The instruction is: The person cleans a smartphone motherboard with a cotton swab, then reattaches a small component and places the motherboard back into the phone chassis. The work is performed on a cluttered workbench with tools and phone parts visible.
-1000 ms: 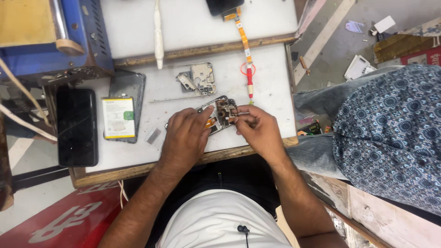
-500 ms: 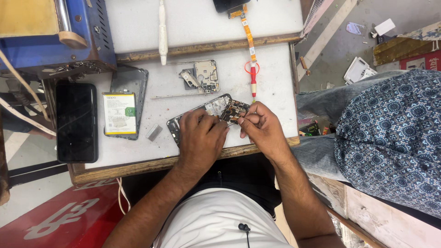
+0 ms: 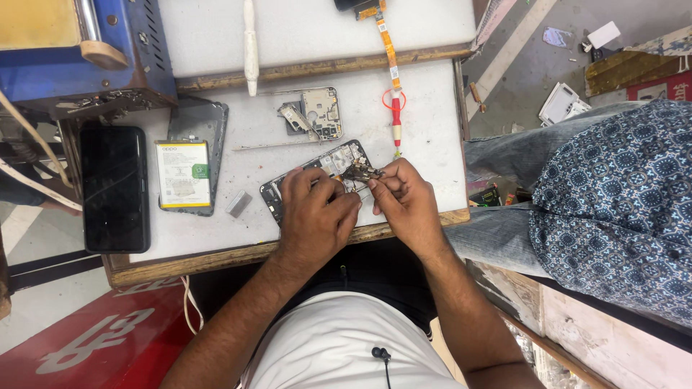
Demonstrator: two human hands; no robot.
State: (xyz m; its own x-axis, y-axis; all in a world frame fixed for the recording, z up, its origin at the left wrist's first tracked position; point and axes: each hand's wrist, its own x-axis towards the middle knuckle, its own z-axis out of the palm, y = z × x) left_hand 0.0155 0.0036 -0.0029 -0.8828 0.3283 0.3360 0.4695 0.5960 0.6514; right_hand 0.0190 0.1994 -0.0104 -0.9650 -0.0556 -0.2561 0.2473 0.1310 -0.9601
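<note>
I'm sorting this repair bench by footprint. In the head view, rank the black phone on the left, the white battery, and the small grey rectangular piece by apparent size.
1. Black rectangular phone, largest.
2. White rectangular battery.
3. Small grey rectangular piece, clearly smallest.

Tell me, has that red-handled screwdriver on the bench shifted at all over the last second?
No. The red-handled screwdriver lies in the same spot beside the bench's right edge, below the orange ribbon cable.

Black phone screen (image 3: 114,189), dark, rectangular, far left on desk (image 3: 425,130). Just right: battery (image 3: 183,173) with white label, green patch, lying in grey back cover (image 3: 209,122).
</note>
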